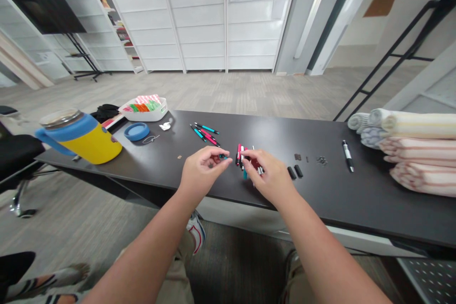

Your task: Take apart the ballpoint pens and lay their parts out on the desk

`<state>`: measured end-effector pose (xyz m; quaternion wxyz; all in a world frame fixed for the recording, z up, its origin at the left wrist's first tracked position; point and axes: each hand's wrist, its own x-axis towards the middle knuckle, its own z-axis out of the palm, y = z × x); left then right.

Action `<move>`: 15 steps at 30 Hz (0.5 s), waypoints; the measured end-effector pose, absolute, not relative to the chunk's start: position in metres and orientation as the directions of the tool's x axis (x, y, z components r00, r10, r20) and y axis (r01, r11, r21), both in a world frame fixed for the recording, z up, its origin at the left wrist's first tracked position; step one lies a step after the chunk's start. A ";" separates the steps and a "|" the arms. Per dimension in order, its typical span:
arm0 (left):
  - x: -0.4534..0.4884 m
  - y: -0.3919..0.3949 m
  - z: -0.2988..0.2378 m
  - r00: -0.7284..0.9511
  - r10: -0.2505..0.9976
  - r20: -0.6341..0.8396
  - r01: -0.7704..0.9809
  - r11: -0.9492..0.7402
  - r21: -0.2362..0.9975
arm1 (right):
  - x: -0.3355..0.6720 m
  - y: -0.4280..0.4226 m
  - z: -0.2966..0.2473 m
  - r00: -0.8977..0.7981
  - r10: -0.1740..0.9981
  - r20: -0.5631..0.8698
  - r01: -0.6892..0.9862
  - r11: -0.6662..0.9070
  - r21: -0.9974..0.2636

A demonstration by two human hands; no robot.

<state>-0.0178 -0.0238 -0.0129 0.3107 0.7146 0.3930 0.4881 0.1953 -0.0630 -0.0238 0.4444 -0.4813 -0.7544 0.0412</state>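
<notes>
My left hand [201, 167] is closed in a pinch on a small teal and dark pen part [223, 156] just above the black table. To its right, my right hand [268, 171] is bent over a bunch of loose pen parts [238, 154] in pink, white, black and teal. Its thumb and forefinger are curled at these parts, and whatever lies between them is partly hidden. Farther back, several teal and pink pens [205, 133] lie together. Two black grips [295, 171] rest beside my right hand, with small springs [321, 160] and tiny dark pieces [298, 156] beyond.
A yellow and blue jug [90, 137], a blue lid [137, 131] and a white basket of colourful packets [146, 110] stand on the left. A black and silver pen [347, 156] and rolled towels [420, 147] are on the right. Crumpled white tissue [165, 126] lies near the basket.
</notes>
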 end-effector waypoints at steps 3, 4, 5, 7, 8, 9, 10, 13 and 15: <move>-0.015 -0.028 -0.010 0.252 0.832 0.495 0.293 -0.553 0.780 | 0.194 -0.063 -0.024 -0.162 0.773 0.614 0.690 0.533 -0.490; -0.015 -0.030 -0.010 0.265 0.827 0.496 0.314 -0.560 0.767 | 0.194 -0.063 -0.024 -0.158 0.779 0.607 0.691 0.526 -0.496; -0.014 -0.031 -0.009 0.277 0.824 0.494 0.329 -0.564 0.757 | 0.194 -0.063 -0.024 -0.154 0.784 0.601 0.692 0.520 -0.501; -0.014 -0.031 -0.010 0.299 0.820 0.487 0.337 -0.569 0.750 | 0.194 -0.064 -0.023 -0.148 0.789 0.596 0.692 0.513 -0.507; -0.014 -0.031 -0.011 0.304 0.821 0.484 0.332 -0.567 0.754 | 0.194 -0.064 -0.023 -0.148 0.789 0.596 0.692 0.513 -0.508; -0.013 -0.029 -0.013 0.300 0.826 0.478 0.324 -0.559 0.763 | 0.194 -0.064 -0.023 -0.146 0.790 0.595 0.692 0.511 -0.509; -0.013 -0.027 -0.016 0.286 0.838 0.465 0.319 -0.541 0.779 | 0.194 -0.065 -0.022 -0.134 0.794 0.593 0.695 0.502 -0.515; -0.013 -0.017 -0.028 0.211 0.905 0.369 0.322 -0.421 0.848 | 0.197 -0.065 -0.021 0.061 0.807 0.587 0.695 0.388 -0.605; -0.014 -0.009 -0.036 0.171 0.943 0.287 0.321 -0.329 0.888 | 0.203 -0.062 -0.021 0.292 0.784 0.548 0.614 0.285 -0.736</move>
